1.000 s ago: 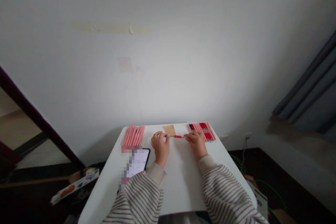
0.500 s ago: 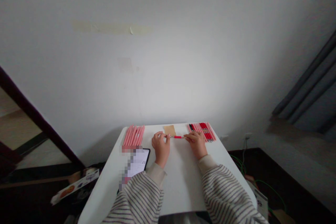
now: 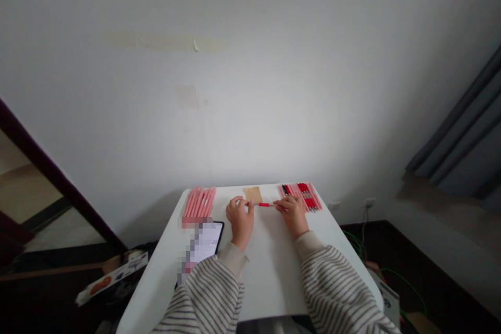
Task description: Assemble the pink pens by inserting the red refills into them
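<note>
Between my two hands lies a slim pen with a red grip section [image 3: 264, 204], held level above the white table. My left hand [image 3: 239, 217] pinches its left end between thumb and fingertips. At the other end, the fingers of my right hand [image 3: 293, 215] are closed on the pen. Just behind the pen is a small tan square of paper or card [image 3: 253, 194]. Close behind my right hand is a row of pink pens with red and black sections [image 3: 311, 195], partly covered by the hand.
A bundle of pink sticks or pen barrels [image 3: 199, 202] lies at the table's back left. In front of it is a phone [image 3: 207, 240] with a lit screen, partly blurred out. The white table [image 3: 274, 282] backs onto a wall. Green cables [image 3: 354, 242] hang at right.
My right hand and the pen have shifted very slightly to the left. My left hand keeps its place and grip.
</note>
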Demonstrator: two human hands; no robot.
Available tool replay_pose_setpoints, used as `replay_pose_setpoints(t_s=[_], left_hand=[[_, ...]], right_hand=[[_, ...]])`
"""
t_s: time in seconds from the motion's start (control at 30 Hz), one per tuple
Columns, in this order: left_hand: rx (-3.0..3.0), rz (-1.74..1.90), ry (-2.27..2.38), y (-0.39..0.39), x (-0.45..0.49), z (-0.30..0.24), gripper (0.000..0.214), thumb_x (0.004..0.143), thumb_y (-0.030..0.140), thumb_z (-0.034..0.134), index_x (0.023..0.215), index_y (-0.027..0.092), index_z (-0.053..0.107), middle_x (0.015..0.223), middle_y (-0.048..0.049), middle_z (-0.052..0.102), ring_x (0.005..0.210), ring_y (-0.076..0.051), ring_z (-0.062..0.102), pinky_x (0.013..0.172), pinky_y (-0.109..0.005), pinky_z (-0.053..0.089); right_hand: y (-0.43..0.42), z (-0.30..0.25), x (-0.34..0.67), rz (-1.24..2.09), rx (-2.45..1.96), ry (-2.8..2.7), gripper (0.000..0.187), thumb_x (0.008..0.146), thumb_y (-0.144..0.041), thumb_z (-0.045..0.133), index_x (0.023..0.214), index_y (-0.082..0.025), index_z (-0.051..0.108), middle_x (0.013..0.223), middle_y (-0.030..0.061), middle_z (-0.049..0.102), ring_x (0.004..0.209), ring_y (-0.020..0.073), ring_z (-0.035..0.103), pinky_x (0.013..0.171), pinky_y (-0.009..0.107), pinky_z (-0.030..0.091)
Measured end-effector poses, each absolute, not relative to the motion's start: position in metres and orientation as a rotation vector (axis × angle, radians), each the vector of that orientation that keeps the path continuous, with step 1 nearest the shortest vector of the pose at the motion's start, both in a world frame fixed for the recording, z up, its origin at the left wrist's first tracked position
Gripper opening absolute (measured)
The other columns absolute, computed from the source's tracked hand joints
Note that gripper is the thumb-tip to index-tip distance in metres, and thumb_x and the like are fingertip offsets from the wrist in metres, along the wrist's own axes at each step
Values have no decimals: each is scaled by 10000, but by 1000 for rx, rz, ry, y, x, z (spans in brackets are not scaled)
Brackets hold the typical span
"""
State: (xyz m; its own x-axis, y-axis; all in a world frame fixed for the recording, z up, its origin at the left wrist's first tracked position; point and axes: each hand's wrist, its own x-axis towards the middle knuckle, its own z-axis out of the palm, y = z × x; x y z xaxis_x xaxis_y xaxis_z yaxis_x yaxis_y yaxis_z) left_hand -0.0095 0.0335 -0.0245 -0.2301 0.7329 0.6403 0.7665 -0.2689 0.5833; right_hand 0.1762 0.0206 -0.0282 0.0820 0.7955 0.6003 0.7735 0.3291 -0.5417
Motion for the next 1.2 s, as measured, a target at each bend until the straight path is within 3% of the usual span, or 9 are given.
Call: replay_pose_setpoints(t_s=[1.2], left_hand=[[-2141, -1347, -1897, 28, -7, -26, 136, 815, 294, 566, 833, 232, 686, 1147, -87, 576, 1093, -257, 499, 960, -487, 368]], right_hand=[[21, -24, 176, 9, -1361, -1693, 147, 830, -266, 598, 873, -287, 737, 903, 52, 643, 960, 233, 485, 846, 392, 361]])
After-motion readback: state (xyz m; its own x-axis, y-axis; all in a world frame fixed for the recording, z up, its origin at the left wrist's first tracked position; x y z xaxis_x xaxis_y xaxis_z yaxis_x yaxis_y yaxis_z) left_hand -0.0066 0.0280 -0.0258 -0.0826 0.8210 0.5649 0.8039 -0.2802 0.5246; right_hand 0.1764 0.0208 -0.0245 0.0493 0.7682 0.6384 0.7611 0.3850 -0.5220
